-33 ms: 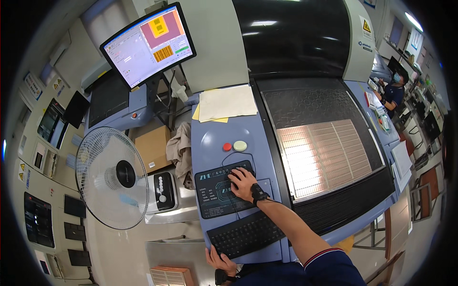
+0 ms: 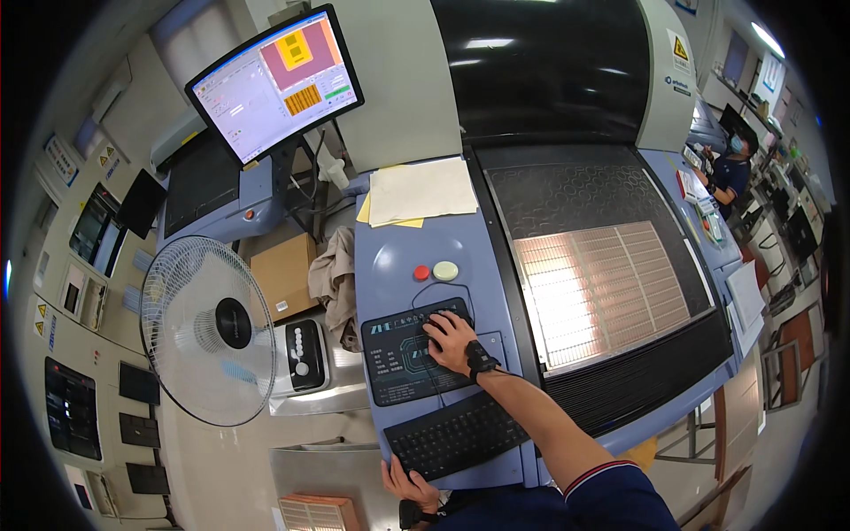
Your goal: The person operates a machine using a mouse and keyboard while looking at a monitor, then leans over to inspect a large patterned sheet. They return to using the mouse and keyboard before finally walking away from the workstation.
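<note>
My right hand [image 2: 450, 343] is curled over a dark computer mouse [image 2: 437, 319], mostly hidden beneath it, on a black printed mouse pad [image 2: 398, 389]. A black keyboard [image 2: 456, 435] lies just nearer to me, partly covered by my right forearm. Beside its near left corner, my left hand [image 2: 409, 487] rests at the edge of the blue machine surface [image 2: 390, 252], fingers stretched and holding nothing visible. To the right, a copper-coloured panel with a grid pattern [image 2: 606, 292] lies on the machine's black bed [image 2: 567, 190]. A lit monitor [image 2: 279, 84] stands at the upper left.
A red button [image 2: 421, 273] and a pale green button [image 2: 445, 271] sit beyond the mouse pad, with paper sheets [image 2: 423, 192] behind them. Left are a caged fan [image 2: 208, 332], a cardboard box [image 2: 283, 274] and a cloth [image 2: 334, 279]. A masked person [image 2: 731, 173] sits far right.
</note>
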The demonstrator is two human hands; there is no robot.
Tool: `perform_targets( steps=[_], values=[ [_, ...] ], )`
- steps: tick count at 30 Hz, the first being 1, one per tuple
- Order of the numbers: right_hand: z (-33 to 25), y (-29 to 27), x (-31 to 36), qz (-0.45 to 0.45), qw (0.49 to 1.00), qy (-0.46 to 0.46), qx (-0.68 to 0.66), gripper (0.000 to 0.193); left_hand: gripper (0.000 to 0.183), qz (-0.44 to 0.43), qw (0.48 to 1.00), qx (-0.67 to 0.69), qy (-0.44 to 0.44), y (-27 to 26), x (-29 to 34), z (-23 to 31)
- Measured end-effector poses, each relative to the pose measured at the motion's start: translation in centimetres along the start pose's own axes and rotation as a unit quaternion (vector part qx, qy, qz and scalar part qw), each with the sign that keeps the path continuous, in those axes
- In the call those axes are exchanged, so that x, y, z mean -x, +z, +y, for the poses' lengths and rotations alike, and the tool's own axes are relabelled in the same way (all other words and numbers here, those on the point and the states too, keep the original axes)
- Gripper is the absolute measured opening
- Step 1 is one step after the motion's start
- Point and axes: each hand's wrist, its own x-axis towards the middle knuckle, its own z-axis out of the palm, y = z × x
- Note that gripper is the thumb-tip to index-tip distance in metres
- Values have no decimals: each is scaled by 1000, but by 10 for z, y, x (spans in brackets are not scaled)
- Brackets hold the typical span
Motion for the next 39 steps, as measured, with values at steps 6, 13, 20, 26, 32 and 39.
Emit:
perform_targets(
  steps=[6,13,20,26,32,39],
  values=[
    [-1,0,0,-3,1000,1,6,40,55,1,1000,-3,7,-1,0,-1],
    [1,0,-2,-5,1000,9,7,45,55,-2,1000,4,-1,-2,0,1],
    [1,2,0,-15,1000,20,-7,49,55,-20,1000,12,-13,-5,-2,5],
    [-1,1,0,-9,1000,18,-6,49,55,-20,1000,8,-15,-3,1,3],
    [0,1,-2,-7,1000,9,2,49,55,-29,999,7,-16,-4,0,2],
    [1,3,-1,-1,1000,12,-1,50,56,-16,1000,15,-21,-7,-2,8]
  ],
)
